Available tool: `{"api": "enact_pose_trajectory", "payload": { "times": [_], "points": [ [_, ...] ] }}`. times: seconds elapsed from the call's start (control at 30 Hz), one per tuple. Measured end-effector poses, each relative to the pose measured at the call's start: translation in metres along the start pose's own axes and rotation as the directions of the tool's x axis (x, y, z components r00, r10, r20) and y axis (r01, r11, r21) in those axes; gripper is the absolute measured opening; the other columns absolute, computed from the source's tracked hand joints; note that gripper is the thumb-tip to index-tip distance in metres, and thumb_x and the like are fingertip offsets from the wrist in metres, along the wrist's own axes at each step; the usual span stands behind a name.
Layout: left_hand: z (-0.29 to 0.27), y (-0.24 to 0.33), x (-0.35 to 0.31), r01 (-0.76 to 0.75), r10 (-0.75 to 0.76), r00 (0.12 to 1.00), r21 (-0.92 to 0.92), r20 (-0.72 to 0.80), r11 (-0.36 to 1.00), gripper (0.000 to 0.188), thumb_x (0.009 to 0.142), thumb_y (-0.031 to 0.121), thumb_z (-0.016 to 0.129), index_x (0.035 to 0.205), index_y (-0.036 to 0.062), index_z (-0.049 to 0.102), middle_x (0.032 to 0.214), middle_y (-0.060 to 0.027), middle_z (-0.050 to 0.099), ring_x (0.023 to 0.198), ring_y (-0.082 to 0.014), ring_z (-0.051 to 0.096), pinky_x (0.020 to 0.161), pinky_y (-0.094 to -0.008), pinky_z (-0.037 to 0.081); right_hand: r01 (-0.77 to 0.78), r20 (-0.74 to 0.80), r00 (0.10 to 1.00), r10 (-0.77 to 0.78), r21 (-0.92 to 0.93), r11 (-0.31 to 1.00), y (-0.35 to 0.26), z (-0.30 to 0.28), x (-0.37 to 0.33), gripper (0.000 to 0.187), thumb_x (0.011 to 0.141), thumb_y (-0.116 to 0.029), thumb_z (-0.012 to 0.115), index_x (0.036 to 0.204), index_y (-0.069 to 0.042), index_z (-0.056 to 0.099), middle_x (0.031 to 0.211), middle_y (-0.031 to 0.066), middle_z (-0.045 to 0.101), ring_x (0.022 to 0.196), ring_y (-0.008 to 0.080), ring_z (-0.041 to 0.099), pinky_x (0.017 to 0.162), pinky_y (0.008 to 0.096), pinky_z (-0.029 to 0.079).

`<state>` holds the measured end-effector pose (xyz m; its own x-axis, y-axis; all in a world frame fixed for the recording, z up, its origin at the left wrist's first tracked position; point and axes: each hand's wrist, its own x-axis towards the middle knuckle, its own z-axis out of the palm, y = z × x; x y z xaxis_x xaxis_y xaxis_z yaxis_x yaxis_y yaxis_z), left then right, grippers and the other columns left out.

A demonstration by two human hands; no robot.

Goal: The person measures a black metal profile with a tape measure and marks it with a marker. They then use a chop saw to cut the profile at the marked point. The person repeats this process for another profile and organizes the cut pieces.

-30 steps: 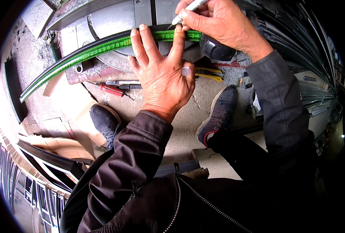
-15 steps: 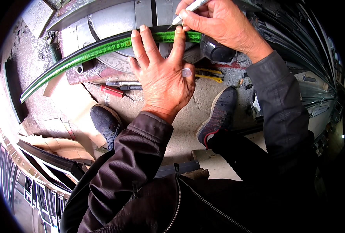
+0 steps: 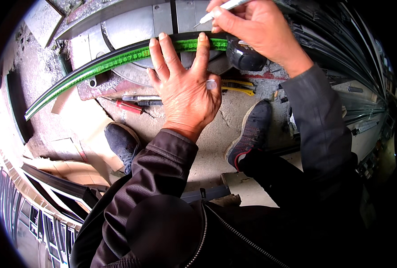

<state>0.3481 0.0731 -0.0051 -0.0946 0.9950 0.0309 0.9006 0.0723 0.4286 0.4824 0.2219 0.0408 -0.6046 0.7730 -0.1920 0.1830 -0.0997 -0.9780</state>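
Across the metal machine bed (image 3: 131,27): a green tape measure (image 3: 122,60) lies drawn out in a long curve, beside a black strip (image 3: 183,36) along its far edge.
Tape's case: black case (image 3: 247,56) at the right end, just below the right hand.
Left hand (image 3: 185,98): open, fingers spread, fingertips on the tape and strip; a small pale piece (image 3: 211,84) shows by the thumb, whether gripped I cannot tell.
Right hand (image 3: 265,27): closed around a white pen (image 3: 223,12), its tip just beyond the strip, apart from it.
Floor near the bed: red-handled screwdriver (image 3: 129,107) left of the left hand, yellow-and-black tool (image 3: 238,91) to its right.
Shoes: one dark shoe (image 3: 120,140) beside cardboard (image 3: 86,129), the other (image 3: 254,127) further right.
Right side: many long dark strips (image 3: 332,49).
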Motion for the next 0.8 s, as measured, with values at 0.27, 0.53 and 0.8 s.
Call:
{"api": "enact_pose_trajectory", "payload": {
  "times": [0.27,0.53,0.8],
  "points": [
    [-0.003,0.001,0.000,-0.005,0.005,1.000,-0.005,-0.015,1.000,0.071,0.080,0.033,0.058,0.150,0.0250,0.046,0.157,-0.0359,0.017,0.147,-0.0550,0.014,0.103,-0.0716,0.027,0.161,-0.044,0.984,-0.173,-0.204,0.966,-0.030,-0.002,-0.063,0.012,0.098,-0.006,0.060,0.108,0.001,0.061,0.091,0.0045,0.064,0.080,0.0078,0.062,0.072,0.0224,0.050],
    [-0.005,0.002,-0.001,-0.002,0.002,1.000,-0.004,-0.005,1.000,0.073,0.080,0.033,0.060,0.151,0.0254,0.045,0.157,-0.0359,0.017,0.147,-0.0548,0.013,0.103,-0.0712,0.028,0.010,-0.075,0.997,-0.030,-0.247,0.969,-0.037,0.020,-0.097,0.008,0.093,-0.002,0.064,0.101,-0.001,0.063,0.091,0.0013,0.065,0.078,0.0049,0.059,0.067,0.0209,0.047],
    [-0.002,0.000,-0.001,-0.013,0.013,1.000,0.004,-0.006,1.000,0.074,0.081,0.040,0.061,0.152,0.0264,0.043,0.157,-0.0358,0.017,0.146,-0.0561,0.013,0.102,-0.0723,0.029,0.129,-0.156,0.971,-0.181,-0.296,0.946,-0.013,0.044,-0.092,0.012,0.086,-0.003,0.073,0.095,-0.005,0.065,0.077,0.0038,0.067,0.068,0.0114,0.066,0.060,0.0276,0.052]
  ]
}}
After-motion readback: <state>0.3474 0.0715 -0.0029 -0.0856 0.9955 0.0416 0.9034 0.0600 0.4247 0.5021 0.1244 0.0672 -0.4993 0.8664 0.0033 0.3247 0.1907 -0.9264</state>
